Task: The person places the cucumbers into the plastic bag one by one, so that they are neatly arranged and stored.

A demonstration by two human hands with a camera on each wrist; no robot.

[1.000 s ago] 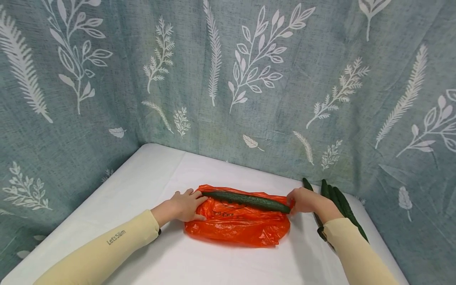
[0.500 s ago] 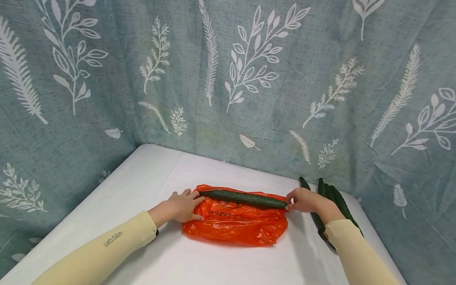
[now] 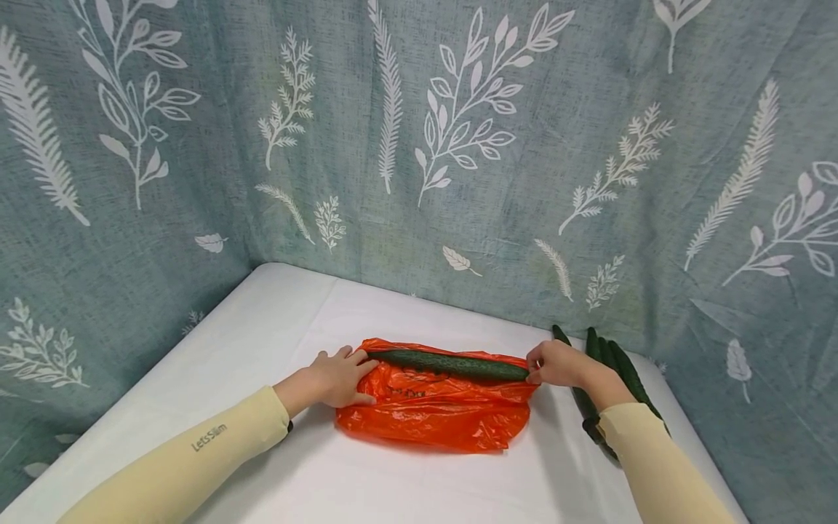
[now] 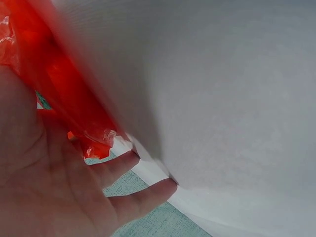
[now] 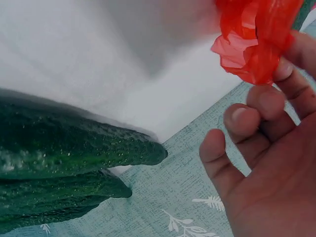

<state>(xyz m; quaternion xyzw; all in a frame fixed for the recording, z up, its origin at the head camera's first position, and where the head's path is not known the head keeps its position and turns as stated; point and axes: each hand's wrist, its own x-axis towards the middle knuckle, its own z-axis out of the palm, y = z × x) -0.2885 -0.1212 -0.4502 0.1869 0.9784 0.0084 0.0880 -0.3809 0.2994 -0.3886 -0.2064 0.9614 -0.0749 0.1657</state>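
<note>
A long green cucumber (image 3: 452, 364) lies crosswise on a crumpled red plastic bag (image 3: 432, 422) on the white table. At its left end my left hand (image 3: 335, 378) rests on the bag, fingers spread. In the left wrist view, two fingers of the left hand (image 4: 54, 187) lie straight beside the red plastic bag (image 4: 64, 79), touching the table. My right hand (image 3: 561, 364) is at the cucumber's right end. The right wrist view shows the right hand (image 5: 276, 163) pinching the bag's edge (image 5: 266, 54), its other fingers curled loosely.
Several more cucumbers (image 3: 631, 375) lie at the table's right side, partly behind my right forearm; they look close in the right wrist view (image 5: 74, 143). A patterned blue-green curtain (image 3: 393, 145) hangs along the back and sides of the white table (image 3: 275, 313).
The cucumber's right end has shifted slightly away from me. My right fingers have moved a little at that end, and the bag's right edge now sticks out under them. The left hand stays put.
</note>
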